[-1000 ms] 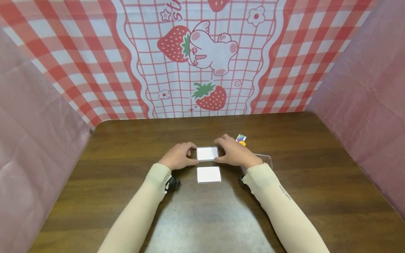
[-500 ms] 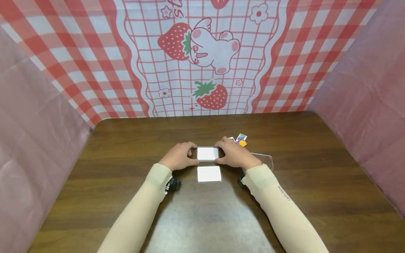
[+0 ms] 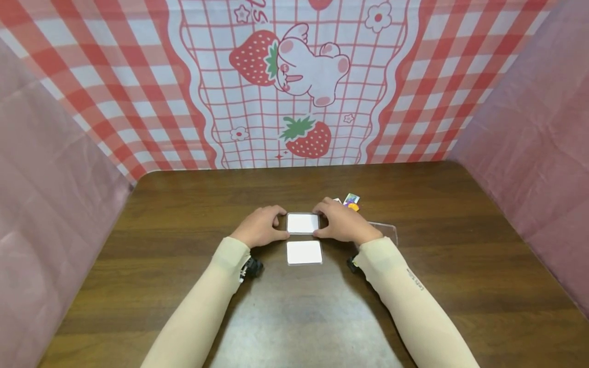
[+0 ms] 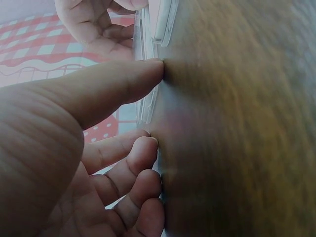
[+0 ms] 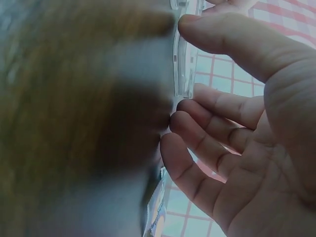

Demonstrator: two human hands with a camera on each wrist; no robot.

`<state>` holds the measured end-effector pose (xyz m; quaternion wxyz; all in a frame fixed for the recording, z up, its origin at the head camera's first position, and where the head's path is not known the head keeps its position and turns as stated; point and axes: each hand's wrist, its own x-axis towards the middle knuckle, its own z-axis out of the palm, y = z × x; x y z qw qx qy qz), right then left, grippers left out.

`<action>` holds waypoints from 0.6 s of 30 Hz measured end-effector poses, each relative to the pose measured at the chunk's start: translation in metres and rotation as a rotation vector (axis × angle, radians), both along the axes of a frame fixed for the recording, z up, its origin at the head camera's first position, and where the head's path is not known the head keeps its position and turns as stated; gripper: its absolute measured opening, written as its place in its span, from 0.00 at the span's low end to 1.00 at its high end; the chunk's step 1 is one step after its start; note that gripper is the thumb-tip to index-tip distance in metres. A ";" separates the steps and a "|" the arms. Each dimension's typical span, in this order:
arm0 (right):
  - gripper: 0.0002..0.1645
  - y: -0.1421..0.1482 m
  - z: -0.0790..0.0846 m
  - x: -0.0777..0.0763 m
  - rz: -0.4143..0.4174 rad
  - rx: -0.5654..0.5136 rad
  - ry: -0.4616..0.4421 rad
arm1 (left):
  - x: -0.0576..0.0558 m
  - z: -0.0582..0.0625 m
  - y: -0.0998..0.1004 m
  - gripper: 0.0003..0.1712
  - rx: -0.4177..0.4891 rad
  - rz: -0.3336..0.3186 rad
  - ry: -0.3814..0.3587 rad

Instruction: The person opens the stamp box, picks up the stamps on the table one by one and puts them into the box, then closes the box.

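A flat clear plastic case with a white panel (image 3: 302,223) lies on the table, its length running left to right. My left hand (image 3: 259,227) holds its left end, thumb at the near corner and index finger at the far corner. At the other end my right hand (image 3: 344,222) holds it the same way. Just nearer to me lies a second case with a white panel (image 3: 304,252), untouched. In the left wrist view the clear edge of the case (image 4: 145,106) shows behind my thumb. The right wrist view has that edge (image 5: 183,74) beyond my fingertips.
A clear plastic piece (image 3: 390,226) lies partly hidden under my right wrist. Small colourful cards or stickers (image 3: 352,199) lie beyond the right hand, beside a white scrap (image 3: 337,200). A checked strawberry cloth (image 3: 303,117) hangs behind the wooden table (image 3: 184,204), with pink cloth at both sides.
Both hands stay at the ends of the far case, and the cases keep their places. Only the head view has shifted slightly.
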<state>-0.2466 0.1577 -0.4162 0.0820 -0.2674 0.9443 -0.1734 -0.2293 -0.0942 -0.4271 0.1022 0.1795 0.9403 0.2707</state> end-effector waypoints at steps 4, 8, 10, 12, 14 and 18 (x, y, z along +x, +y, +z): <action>0.33 0.002 -0.001 -0.001 -0.012 -0.023 -0.017 | 0.000 0.000 0.000 0.35 -0.001 -0.002 -0.003; 0.34 0.003 0.000 -0.001 -0.014 -0.045 -0.033 | 0.001 0.001 0.001 0.35 0.003 -0.004 -0.004; 0.33 0.004 0.001 -0.001 -0.016 -0.052 -0.035 | 0.001 0.002 0.001 0.36 0.004 -0.007 -0.004; 0.33 0.006 0.003 -0.001 -0.020 -0.060 -0.038 | 0.001 0.002 0.002 0.36 0.004 -0.013 -0.002; 0.32 0.007 0.004 -0.001 -0.026 -0.061 -0.038 | 0.001 0.003 0.002 0.36 0.003 -0.021 0.000; 0.32 0.010 0.005 -0.002 -0.030 -0.059 -0.037 | 0.001 0.002 0.001 0.36 -0.004 -0.032 0.007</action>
